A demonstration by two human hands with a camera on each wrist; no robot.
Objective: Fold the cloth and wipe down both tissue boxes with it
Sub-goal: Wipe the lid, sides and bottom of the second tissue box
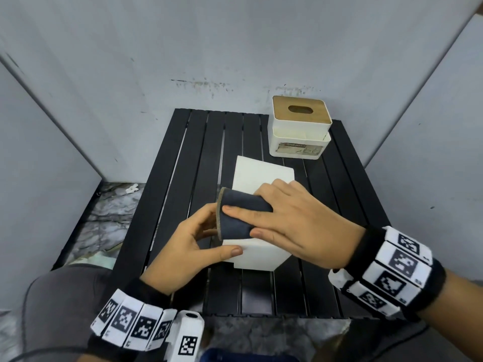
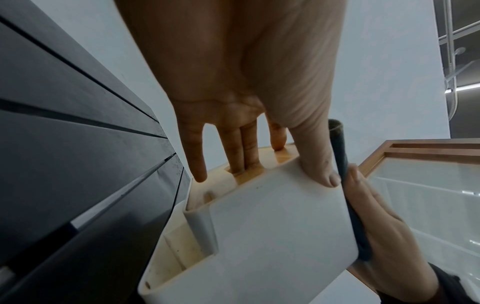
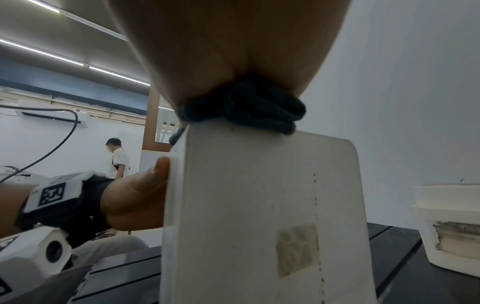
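A white tissue box (image 1: 261,173) lies on its side in the middle of the black slatted table (image 1: 198,158). My left hand (image 1: 209,239) grips its left end, thumb on the near face. The left wrist view shows the fingers (image 2: 244,152) on the wooden lid, two of them in the slot. My right hand (image 1: 264,220) presses the folded dark cloth (image 1: 243,199) flat on the box's upper face with straight fingers. In the right wrist view the cloth (image 3: 246,107) is bunched under my palm on the box (image 3: 259,205). The second tissue box (image 1: 300,131), white with a wooden lid, stands upright at the back right.
Grey walls close in the table at the back and on both sides. Marble-patterned floor (image 1: 109,220) shows to the left of the table. In the right wrist view a person (image 3: 116,160) stands far off in the room.
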